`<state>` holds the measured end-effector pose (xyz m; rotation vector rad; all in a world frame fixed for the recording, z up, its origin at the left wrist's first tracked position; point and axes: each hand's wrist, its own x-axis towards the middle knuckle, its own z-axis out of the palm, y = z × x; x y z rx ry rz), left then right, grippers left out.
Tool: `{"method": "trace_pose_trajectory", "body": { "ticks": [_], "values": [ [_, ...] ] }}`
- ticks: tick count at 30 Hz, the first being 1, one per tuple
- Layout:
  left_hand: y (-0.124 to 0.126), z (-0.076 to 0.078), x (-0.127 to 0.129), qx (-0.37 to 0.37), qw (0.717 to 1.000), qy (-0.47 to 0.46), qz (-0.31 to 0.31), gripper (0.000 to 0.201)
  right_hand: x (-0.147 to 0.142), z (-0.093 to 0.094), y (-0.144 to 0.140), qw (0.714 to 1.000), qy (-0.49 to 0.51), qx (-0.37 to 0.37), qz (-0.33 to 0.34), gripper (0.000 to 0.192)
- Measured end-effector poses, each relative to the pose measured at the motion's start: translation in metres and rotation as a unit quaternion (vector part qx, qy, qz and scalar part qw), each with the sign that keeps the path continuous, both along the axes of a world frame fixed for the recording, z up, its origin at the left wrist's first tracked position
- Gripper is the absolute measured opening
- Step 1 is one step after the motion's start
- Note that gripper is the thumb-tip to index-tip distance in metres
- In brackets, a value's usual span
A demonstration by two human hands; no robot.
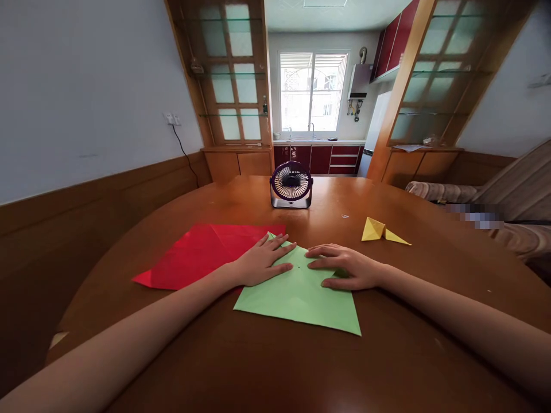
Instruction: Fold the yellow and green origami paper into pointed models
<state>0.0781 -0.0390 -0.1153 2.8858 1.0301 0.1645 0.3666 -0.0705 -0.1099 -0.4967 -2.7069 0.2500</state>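
A sheet of light green paper (pixel 297 304) lies on the table in front of me, with faint creases and a tiny dark spot near its middle. My left hand (pixel 267 261) rests flat on its upper left part, fingers spread. On its right side is my right hand (pixel 344 267), fingers apart and slightly bent, the tips touching the paper. Part of the sheet's right edge is hidden under that hand. Red paper (pixel 202 252) with crease lines lies to the left, partly behind my left hand and forearm.
A small purple-black fan (pixel 291 183) stands toward the far side of the round wooden table (pixel 241 367). Folded yellow paper (pixel 373 229) sits beyond my right hand. A striped sofa (pixel 512 189) is at the right, and a wall socket with a cord at the left.
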Motion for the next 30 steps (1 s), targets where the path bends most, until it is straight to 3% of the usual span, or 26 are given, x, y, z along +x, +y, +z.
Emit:
{"method": "trace_pose_trajectory", "body": {
  "ticks": [20,30],
  "values": [
    [-0.0013,0.0011,0.0003,-0.012,1.000,0.004,0.001,0.066,-0.0007,0.0004,0.0012,1.000,-0.016,0.002,0.013,0.046],
    [-0.0028,0.0050,-0.0005,-0.017,1.000,0.006,-0.010,0.065,0.0006,0.0029,-0.0002,0.994,0.051,-0.091,-0.010,0.044]
  ]
}}
